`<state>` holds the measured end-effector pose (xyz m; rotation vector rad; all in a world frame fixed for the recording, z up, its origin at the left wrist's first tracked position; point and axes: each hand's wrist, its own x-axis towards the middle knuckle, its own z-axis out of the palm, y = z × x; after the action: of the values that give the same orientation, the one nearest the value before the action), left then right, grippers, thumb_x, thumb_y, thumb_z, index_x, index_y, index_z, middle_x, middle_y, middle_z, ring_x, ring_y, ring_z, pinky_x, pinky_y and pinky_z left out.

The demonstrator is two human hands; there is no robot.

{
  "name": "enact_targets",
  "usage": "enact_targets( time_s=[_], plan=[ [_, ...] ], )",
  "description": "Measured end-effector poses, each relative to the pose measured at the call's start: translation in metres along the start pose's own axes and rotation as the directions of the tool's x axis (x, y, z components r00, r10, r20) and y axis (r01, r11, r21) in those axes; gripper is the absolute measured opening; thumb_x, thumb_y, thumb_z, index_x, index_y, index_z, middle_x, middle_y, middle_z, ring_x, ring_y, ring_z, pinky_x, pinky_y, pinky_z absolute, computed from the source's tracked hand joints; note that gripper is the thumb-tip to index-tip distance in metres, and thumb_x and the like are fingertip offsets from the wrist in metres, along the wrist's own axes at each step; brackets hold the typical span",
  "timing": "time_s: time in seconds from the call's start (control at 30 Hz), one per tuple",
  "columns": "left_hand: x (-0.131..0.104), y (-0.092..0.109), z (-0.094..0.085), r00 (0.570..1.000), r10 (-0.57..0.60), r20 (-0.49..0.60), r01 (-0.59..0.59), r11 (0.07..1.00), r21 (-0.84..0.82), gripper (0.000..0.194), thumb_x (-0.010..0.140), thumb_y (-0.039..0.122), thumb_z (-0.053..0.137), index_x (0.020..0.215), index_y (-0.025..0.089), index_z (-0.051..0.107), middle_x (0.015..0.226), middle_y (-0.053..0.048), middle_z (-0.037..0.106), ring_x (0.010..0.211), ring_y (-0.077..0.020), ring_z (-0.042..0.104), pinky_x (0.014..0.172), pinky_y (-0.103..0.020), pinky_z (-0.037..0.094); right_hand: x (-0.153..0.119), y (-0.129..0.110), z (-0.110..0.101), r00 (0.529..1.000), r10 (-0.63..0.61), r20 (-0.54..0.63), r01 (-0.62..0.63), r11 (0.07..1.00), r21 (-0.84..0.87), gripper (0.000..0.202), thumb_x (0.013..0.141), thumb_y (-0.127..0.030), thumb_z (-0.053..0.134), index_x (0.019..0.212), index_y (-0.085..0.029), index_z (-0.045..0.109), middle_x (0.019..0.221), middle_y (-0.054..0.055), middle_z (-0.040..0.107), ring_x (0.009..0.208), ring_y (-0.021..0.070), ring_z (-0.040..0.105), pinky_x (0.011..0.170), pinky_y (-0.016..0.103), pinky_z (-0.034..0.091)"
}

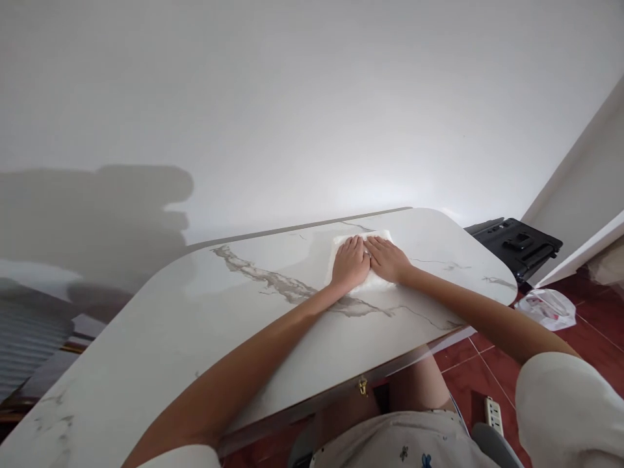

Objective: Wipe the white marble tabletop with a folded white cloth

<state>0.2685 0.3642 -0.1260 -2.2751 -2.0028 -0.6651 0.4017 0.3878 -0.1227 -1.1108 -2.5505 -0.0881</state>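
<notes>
Resting palm down on a thin white pad (374,283), the left hand (351,265) and the right hand (389,259) lie side by side, their thumb sides meeting or nearly so. Neither one is closed around anything: the fingers of both are stretched out over the top of the pad, pointing away from the body, and whether any fingertip pinches the material cannot be told. The pad, perhaps a folded cloth or tissue, lies flat on the white table (209,338), toward its far edge and right of the middle, with its pale border showing around the hands. A broad grey-brown vein (273,279) in the marbled top runs in from the left and passes just below the pad. Both forearms reach in over the near edge, where a small brass latch (362,386) hangs, and white sleeves (565,409) cover the upper arms. Behind the table rises a plain wall (302,110), with a dark shadow (92,214) at the left. Beyond the table's right end stand a black case (521,246) and a clear plastic bag (548,309) on the red tiled floor (604,325); a power strip (494,416) lies nearer the body.
</notes>
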Motion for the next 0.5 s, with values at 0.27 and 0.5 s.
enact_targets(
  time_s=[0.27,0.5],
  plan=[
    [-0.078,0.012,-0.022,0.999,-0.044,0.014,0.045,0.996,-0.071,0.05,0.088,0.02,0.031,0.136,0.011,0.037,0.145,-0.012,0.037,0.136,-0.0239,0.028,0.112,-0.043,0.023,-0.058,-0.049,-0.017,0.994,-0.092,-0.051,0.094,0.995,0.027,0.049,0.09,-0.023,0.034,0.135,-0.005,0.043,0.139,0.016,0.044,0.13,0.0258,0.036,0.108,0.043,0.03],
    [-0.135,0.043,-0.034,0.992,-0.117,0.044,0.124,0.974,-0.19,0.054,0.084,0.022,0.034,0.138,0.015,0.035,0.146,-0.009,0.035,0.138,-0.023,0.024,0.113,-0.045,0.022,-0.114,-0.063,-0.035,0.987,-0.15,-0.052,0.155,0.981,0.12,0.05,0.092,-0.027,0.033,0.139,-0.01,0.039,0.142,0.014,0.04,0.133,0.0247,0.032,0.108,0.046,0.03]
  ],
)
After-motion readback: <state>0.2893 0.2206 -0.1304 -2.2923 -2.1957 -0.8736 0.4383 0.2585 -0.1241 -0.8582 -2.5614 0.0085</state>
